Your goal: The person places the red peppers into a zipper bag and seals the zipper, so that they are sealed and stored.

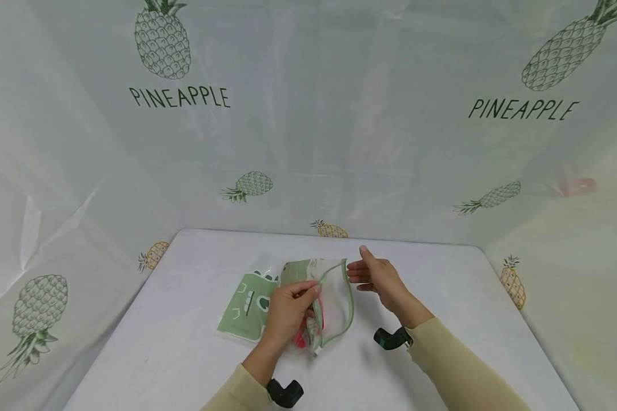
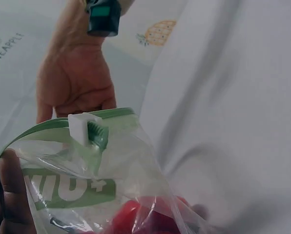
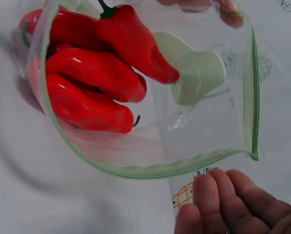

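My left hand (image 1: pixel 286 311) pinches the near-left edge of a clear zip bag (image 1: pixel 338 311) between thumb and fingers. The bag has a green zip strip round its gaping mouth, which faces right. Inside lie several red peppers (image 3: pixel 96 70) with green stems, best seen in the right wrist view. In the left wrist view a white slider (image 2: pixel 79 129) sits on the zip strip. My right hand (image 1: pixel 383 279) is just right of the bag's mouth, fingers extended, thumb up, holding nothing. Its fingertips come close to the green rim in the right wrist view.
Left of the zip bag, a flat green packet (image 1: pixel 244 308) with a cartoon face lies on the white table (image 1: pixel 175 342), partly behind my left hand. A pineapple-printed curtain (image 1: pixel 339 142) rises behind the table and along both sides. Black devices are strapped to both wrists.
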### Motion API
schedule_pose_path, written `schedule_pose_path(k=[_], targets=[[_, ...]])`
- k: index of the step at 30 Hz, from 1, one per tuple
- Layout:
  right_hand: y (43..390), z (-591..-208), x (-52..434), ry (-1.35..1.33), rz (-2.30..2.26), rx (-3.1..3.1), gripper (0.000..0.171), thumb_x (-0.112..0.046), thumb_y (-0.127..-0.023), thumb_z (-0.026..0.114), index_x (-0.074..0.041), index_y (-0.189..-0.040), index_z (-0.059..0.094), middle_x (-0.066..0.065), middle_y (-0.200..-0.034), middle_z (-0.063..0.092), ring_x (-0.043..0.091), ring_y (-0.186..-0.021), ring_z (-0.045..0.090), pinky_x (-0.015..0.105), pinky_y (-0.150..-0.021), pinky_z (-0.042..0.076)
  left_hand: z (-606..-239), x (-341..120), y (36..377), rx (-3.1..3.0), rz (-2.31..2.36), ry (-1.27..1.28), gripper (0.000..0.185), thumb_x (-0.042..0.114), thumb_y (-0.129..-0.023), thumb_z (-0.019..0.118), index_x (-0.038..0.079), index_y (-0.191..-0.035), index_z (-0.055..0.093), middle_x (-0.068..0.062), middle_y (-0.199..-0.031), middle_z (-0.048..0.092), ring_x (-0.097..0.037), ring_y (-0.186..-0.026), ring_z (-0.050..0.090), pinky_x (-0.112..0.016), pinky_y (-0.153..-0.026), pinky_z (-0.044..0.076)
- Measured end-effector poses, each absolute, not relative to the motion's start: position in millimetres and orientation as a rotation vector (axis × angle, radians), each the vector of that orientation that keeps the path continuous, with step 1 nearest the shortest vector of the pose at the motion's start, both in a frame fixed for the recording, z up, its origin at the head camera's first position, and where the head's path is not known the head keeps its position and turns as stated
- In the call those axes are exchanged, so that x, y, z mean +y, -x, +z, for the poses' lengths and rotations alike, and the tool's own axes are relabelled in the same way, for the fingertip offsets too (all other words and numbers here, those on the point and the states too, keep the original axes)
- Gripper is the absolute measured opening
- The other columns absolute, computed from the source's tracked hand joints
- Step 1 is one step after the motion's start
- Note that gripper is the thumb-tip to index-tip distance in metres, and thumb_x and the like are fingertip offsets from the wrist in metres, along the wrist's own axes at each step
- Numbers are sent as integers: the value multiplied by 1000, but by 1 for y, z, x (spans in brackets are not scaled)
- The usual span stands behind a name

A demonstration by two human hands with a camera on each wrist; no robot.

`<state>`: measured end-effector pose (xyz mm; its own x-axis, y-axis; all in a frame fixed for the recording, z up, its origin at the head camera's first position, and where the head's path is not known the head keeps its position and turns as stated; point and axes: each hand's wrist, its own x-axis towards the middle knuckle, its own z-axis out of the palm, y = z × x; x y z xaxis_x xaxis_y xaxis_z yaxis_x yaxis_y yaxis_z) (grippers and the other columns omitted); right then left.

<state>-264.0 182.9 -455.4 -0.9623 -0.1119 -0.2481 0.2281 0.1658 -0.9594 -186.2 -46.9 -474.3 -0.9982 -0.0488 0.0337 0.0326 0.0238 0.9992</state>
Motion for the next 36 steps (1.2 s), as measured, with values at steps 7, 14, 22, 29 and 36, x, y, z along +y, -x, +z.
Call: schedule_pose_path(k=[7,14,22,29,36], targets=[[276,-456,179,-153,-1775,2100,78,-72,-102,49,2,-110,73,6,-91,78,16,-79,72,32,-77,61,-477,-45,180,-2214,-2151,-7,25,16,-95,80,1,-114,81,-17,-91,77,-8,-56,64,-21,-55,59],[282,-456,179,-114,-1713,2101,72,-68,-101,56,2,-107,70,6,-90,78,15,-77,72,31,-75,62,-484,-43,177,-2240,-2147,24,26,18,-96,79,1,-115,81,-15,-85,76,-10,-55,65,-24,-56,60],[288,-455,180,-64,-1670,2089,65,-60,-100,64,4,-111,70,7,-95,78,15,-81,73,32,-79,64,-490,-42,176,-2273,-2144,77,23,18,-97,77,1,-112,81,-7,-78,73,-8,-55,64,-25,-55,61],[293,-455,182,-36,-1645,2088,47,-49,-97,75,-2,-99,78,4,-87,78,15,-77,72,34,-79,65,-492,-42,176,-2312,-2135,72,21,19,-97,78,4,-110,82,-3,-78,72,-9,-55,64,-24,-55,59],[295,-456,182,-10,-1662,2095,31,-32,-96,78,-1,-101,79,2,-81,75,14,-75,73,35,-78,66,-490,-42,174,-2309,-2156,84,22,18,-95,79,2,-111,82,-8,-80,73,-10,-55,63,-21,-54,58]])
